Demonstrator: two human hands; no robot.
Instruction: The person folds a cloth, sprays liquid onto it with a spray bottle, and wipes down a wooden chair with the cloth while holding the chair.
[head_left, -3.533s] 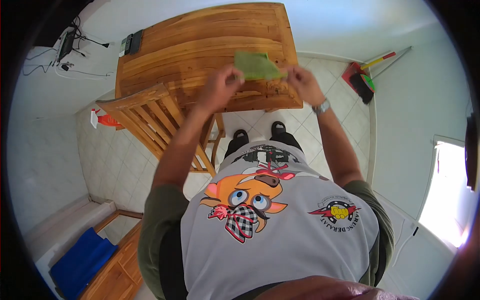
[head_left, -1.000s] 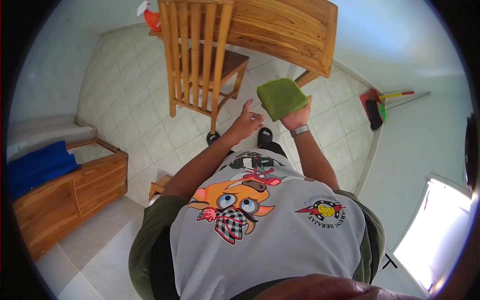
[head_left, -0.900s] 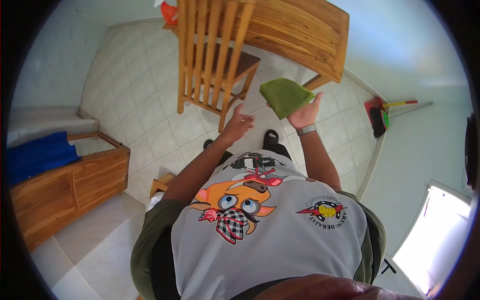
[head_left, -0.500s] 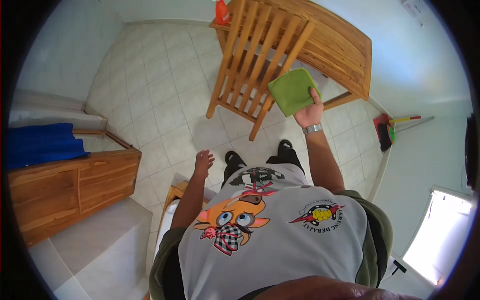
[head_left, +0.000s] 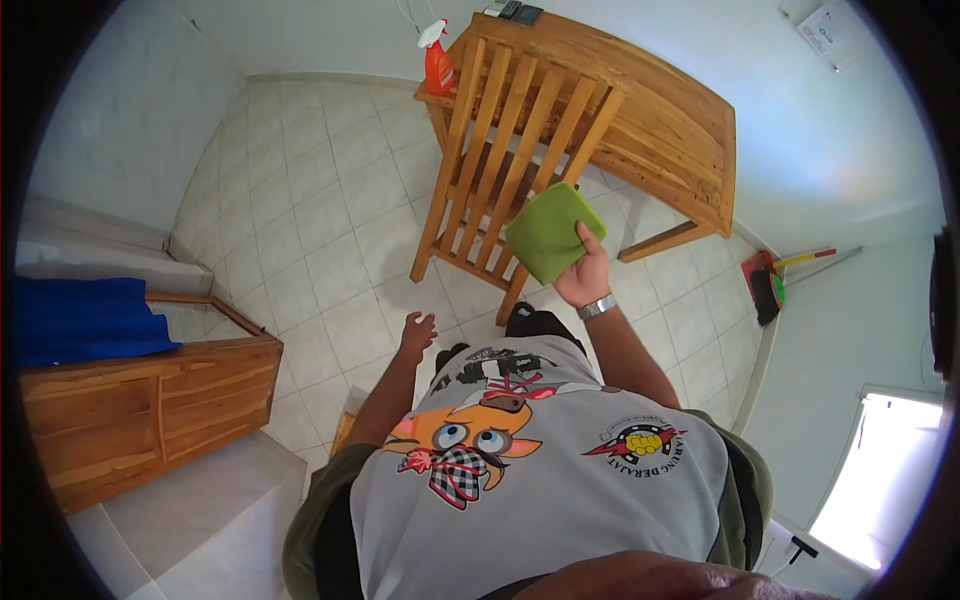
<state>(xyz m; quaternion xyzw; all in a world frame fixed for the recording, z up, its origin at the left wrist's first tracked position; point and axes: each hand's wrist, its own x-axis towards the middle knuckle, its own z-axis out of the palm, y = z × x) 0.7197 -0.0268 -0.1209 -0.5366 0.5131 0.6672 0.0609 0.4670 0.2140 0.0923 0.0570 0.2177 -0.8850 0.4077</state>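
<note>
The right hand (head_left: 588, 272) grips a green cloth (head_left: 545, 238), apparently folded, near the chair (head_left: 486, 150). The left hand (head_left: 418, 334) is loosely open, holding nothing. The spray bottle (head_left: 438, 72) is beside the chair.

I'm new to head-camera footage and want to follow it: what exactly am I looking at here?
There is no machine here, just a person's bare hands. Every view comes from one camera worn on their head, looking down, so their grey shirt fills the bottom. The right hand holds a folded green cloth; the left hand holds nothing. Beyond are a wooden chair and a table. A red spray bottle stands at the table's left end, and small dark items lie at its far edge, too small to name.
</note>
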